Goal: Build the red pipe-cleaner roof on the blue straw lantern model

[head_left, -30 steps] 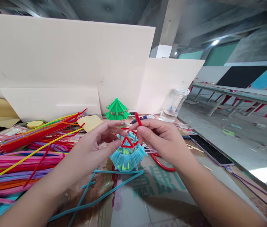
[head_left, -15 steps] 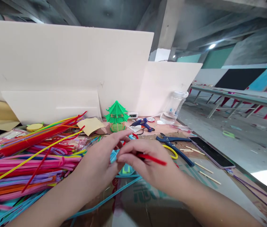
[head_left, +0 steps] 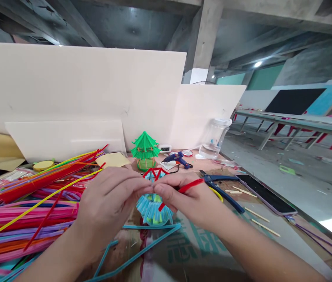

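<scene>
My left hand point(head_left: 110, 197) and my right hand point(head_left: 183, 199) meet over a small light-blue pipe-cleaner model point(head_left: 152, 207) with red wire triangles on top. The fingers of my left hand are closed on the model's left side. A red pipe cleaner point(head_left: 188, 186) is pinched in my right hand, and its free end sticks out to the right. The model sits just above a cardboard sheet point(head_left: 183, 250) on the table.
A heap of coloured pipe cleaners point(head_left: 27, 207) fills the left. A finished green model point(head_left: 145, 149) stands behind, with a blue glue gun point(head_left: 177, 158), blue pliers point(head_left: 219, 186), a phone point(head_left: 262, 190), a clear jar point(head_left: 215, 135) and wooden sticks point(head_left: 260, 219). White boards point(head_left: 80, 90) wall the back.
My hands dropped low over the model, then rose a little and came together. The red pipe cleaner turned from upright to pointing right. The camera tilted down slightly.
</scene>
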`<state>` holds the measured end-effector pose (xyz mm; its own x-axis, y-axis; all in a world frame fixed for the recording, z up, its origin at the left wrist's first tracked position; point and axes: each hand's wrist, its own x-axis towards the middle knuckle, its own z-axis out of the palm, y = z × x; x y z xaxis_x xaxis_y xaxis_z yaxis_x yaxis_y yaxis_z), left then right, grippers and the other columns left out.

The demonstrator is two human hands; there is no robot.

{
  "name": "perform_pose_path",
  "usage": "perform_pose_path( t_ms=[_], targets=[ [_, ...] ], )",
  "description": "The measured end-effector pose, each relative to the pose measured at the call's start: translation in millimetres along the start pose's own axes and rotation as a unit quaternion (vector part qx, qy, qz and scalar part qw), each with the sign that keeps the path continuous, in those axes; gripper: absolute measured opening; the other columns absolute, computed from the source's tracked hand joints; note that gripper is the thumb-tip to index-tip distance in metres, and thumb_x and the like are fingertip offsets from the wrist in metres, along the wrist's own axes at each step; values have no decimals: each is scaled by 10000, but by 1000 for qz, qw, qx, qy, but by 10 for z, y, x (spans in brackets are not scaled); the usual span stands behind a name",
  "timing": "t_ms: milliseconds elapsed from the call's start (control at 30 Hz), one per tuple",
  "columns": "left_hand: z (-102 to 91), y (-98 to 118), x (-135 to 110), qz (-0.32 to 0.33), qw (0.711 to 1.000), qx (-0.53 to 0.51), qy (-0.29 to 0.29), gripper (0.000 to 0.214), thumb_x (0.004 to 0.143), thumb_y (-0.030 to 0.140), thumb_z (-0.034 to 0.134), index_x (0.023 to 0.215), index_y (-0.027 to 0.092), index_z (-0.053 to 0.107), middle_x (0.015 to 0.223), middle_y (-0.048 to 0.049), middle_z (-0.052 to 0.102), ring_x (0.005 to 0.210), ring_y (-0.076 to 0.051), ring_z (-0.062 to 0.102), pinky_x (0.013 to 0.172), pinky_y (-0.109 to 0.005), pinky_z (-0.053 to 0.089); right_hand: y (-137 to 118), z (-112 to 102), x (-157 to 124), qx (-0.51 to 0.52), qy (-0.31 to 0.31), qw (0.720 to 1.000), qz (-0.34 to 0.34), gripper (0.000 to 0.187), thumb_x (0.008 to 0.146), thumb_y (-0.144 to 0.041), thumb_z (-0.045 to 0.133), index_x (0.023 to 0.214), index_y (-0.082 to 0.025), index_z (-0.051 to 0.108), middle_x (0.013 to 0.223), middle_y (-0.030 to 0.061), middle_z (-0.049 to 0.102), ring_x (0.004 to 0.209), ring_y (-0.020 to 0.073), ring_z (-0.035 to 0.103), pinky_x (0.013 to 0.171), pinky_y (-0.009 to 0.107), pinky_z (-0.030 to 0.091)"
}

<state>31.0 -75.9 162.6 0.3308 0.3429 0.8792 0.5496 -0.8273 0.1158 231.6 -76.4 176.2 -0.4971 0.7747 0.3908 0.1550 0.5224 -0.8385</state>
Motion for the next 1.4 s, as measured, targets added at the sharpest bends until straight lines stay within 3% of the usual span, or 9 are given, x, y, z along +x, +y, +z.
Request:
perform_pose_path(
  t_ms=[100, 267, 333, 500, 700, 867, 1100, 1233, 1400],
  targets=[
    [-129, -69, 43, -68, 998, 12, 14, 83, 906, 196, 598, 869, 256, 642, 818, 3, 671, 762, -173, 598, 717, -294, 448, -69, -100, -22, 47, 25, 998, 22, 187, 920, -319, 604, 972, -158, 684, 675, -25, 539, 568, 68, 444, 497, 181, 352],
    [-317, -140, 111, -187, 982, 34, -25, 311, 1001, 293, 379, 713, 237, 482, 713, 7, 510, 674, -172, 492, 634, -304, 378, -134, -287, -44, 66, 48, 997, -5, 182, 920, -303, 622, 1058, -184, 632, 697, -23, 535, 589, 77, 460, 505, 181, 362],
    [-340, -168, 113, -204, 977, 17, -54, 295, 991, 335, 412, 733, 242, 521, 728, 11, 539, 695, -172, 513, 653, -302, 388, -144, -338, -49, 54, 60, 997, -15, 183, 928, -304, 619, 1063, -183, 640, 681, -26, 517, 584, 77, 452, 503, 184, 353],
    [-323, -190, 106, -263, 957, -107, -57, 167, 843, 385, 665, 764, 251, 605, 790, 25, 662, 731, -174, 598, 674, -294, 441, -152, -376, -78, 65, 77, 994, -32, 169, 926, -278, 623, 1071, -197, 654, 701, -25, 527, 583, 72, 453, 502, 183, 354],
    [-195, -19, 163, -256, 953, -124, -102, 134, 822, 349, 687, 737, 250, 721, 756, 24, 711, 706, -147, 625, 684, -243, 485, -122, -255, -83, 101, 18, 994, -24, 185, 932, -267, 612, 1072, -175, 690, 710, -13, 580, 585, 70, 492, 522, 185, 410],
    [-81, 14, 117, -313, 929, -168, -106, 145, 829, 389, 692, 833, 270, 777, 860, 5, 763, 819, -170, 672, 755, -256, 504, -109, -152, -84, 81, 15, 996, -29, 204, 937, -232, 595, 1098, -167, 702, 623, -45, 511, 528, 56, 431, 478, 167, 373],
    [-56, -26, 86, -389, 872, -255, -148, 295, 803, 518, 694, 903, 259, 793, 870, -18, 774, 817, -198, 674, 737, -283, 504, -80, -126, -97, -50, 16, 996, -70, 223, 953, -230, 573, 1119, -211, 719, 923, 16, 723, 741, 83, 619, 624, 183, 474],
    [-51, -32, 83, -395, 871, -223, -187, 320, 800, 542, 691, 895, 251, 782, 871, -15, 762, 821, -194, 644, 742, -282, 474, -61, -103, -87, -128, 26, 984, -121, 224, 952, -208, 565, 1103, -179, 728, 1015, 35, 757, 905, 118, 682, 798, 217, 514],
    [-45, -41, 84, -329, 896, -230, -188, 317, 902, 500, 579, 794, 212, 657, 735, 22, 608, 704, -135, 547, 637, -234, 428, -77, -116, -83, -156, 35, 977, -138, 247, 952, -189, 565, 1156, -199, 704, 1066, 22, 752, 919, 107, 686, 809, 201, 516]
  ],
)
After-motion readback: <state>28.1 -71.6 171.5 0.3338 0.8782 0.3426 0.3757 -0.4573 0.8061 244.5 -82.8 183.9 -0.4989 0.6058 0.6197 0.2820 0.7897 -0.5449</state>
